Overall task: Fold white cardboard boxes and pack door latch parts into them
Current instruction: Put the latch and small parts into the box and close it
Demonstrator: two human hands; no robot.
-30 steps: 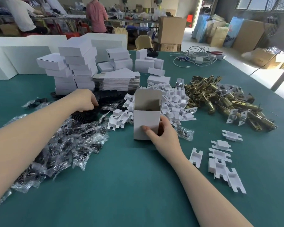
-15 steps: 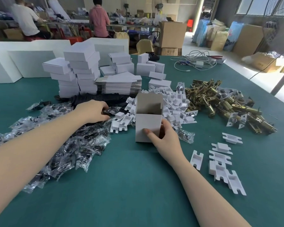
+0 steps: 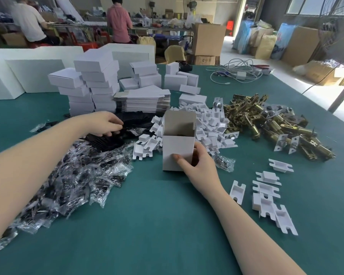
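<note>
At the far left of the green worktop (image 3: 157, 225), a heap of clear plastic bags (image 3: 68, 179) holding dark parts is spreading from the near edge toward the centre. Your left hand (image 3: 104, 124) is reaching over that heap and resting on a pile of black ribbed pieces (image 3: 107, 140); its fingers (image 3: 112, 133) are curling down into the pile, but you cannot tell whether they are gripping anything. Behind the hand, stacks of closed white boxes (image 3: 91, 84) are standing beside a stack of flat unfolded box blanks (image 3: 143, 101). At the centre, the open white cardboard box (image 3: 178, 143) is standing upright on the worktop with its top flap raised at the back; something dark is showing inside, too dim to identify. Your right hand (image 3: 199, 167) is holding this box at its lower right corner, with the thumb pressing on the front face and the remaining fingers wrapping round the right side. Directly behind and to the right of the box, a mound of white cardboard inserts (image 3: 209, 126) is lying, touching the heap of brass door latch parts (image 3: 266, 124) further right. Near the right forearm, several loose inserts (image 3: 266, 197) are lying apart from the mound.
</note>
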